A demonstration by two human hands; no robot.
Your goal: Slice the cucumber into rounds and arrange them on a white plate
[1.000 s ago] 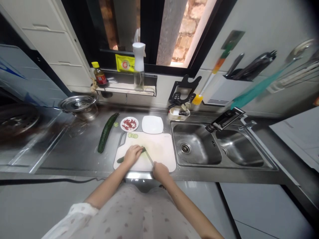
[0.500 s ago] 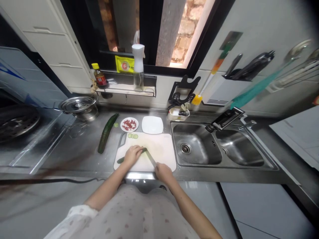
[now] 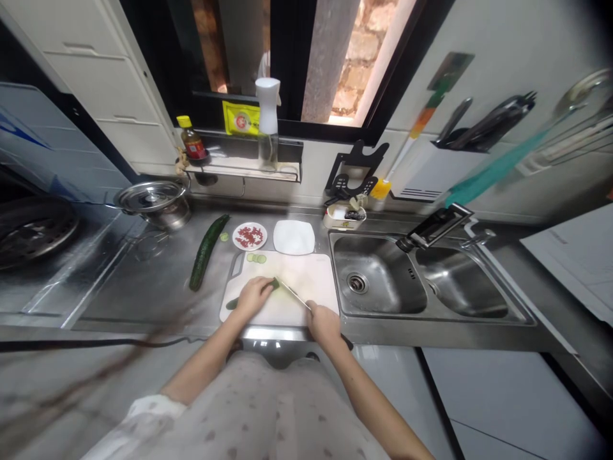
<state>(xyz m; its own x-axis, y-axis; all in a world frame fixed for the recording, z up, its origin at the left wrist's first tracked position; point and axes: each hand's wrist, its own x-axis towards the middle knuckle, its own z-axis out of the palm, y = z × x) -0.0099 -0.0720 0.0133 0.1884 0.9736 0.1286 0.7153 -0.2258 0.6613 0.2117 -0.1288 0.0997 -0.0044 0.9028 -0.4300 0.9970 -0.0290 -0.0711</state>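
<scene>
My left hand point(image 3: 255, 295) is closed over a cut cucumber point(image 3: 232, 304) lying on the white cutting board point(image 3: 306, 313); both of its ends stick out past the fingers. In my right hand point(image 3: 324, 324) is a kitchen knife point(image 3: 294, 294), its blade slanting up and left, tip close to the cucumber's cut end. Several cucumber slices point(image 3: 257, 259) lie at the board's top left. Left of the board rests a whole cucumber point(image 3: 209, 252), with a small cucumber end piece point(image 3: 224, 236) near it.
Behind the board stand a plate of chopped red pieces point(image 3: 249, 236) and a white square plate point(image 3: 294, 237). To the right is a double sink point(image 3: 378, 306) with a black faucet point(image 3: 433, 228). A lidded steel pot point(image 3: 156, 203) sits back left, below a shelf point(image 3: 239, 169) with bottles.
The knife in my right hand has moved right, away from the cucumber's end, and its blade has turned. My left hand keeps hold of the cucumber. The view has shifted slightly.
</scene>
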